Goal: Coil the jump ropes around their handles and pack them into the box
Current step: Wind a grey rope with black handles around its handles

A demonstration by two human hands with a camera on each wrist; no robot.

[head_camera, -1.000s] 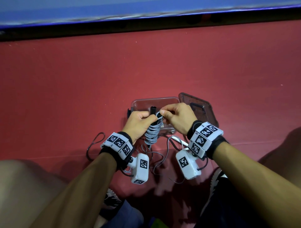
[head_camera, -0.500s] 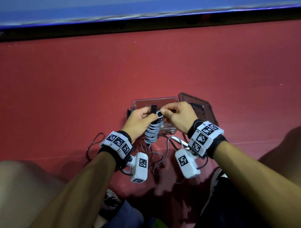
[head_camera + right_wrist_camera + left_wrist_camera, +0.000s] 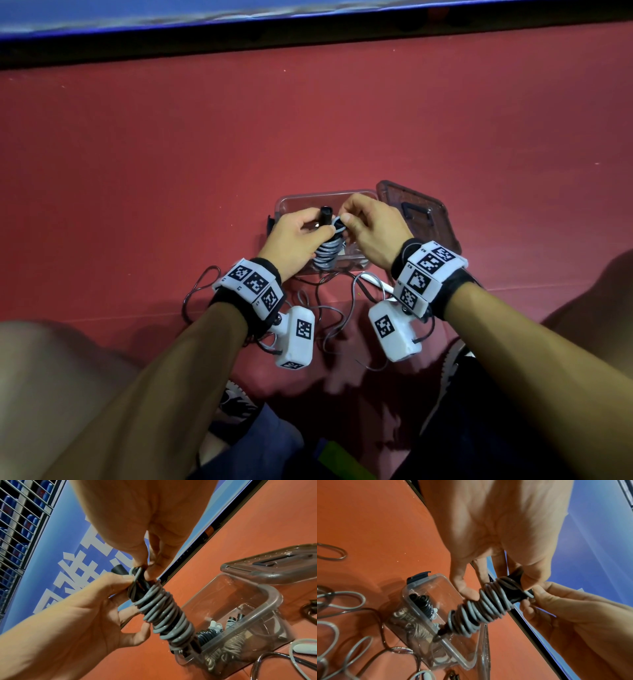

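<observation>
Both grips on the coiled jump rope: left hand clasping its handles, right hand pinching the top loop.

One clear plastic box, one smoky translucent lid, one grey rope coiled on black handles, two hands.

You have a red floor under you. On it stands the clear plastic box, with its dark lid lying just beside, on its right. Loose grey ropes sprawl on the floor between you and the box, a white handle among them.
</observation>
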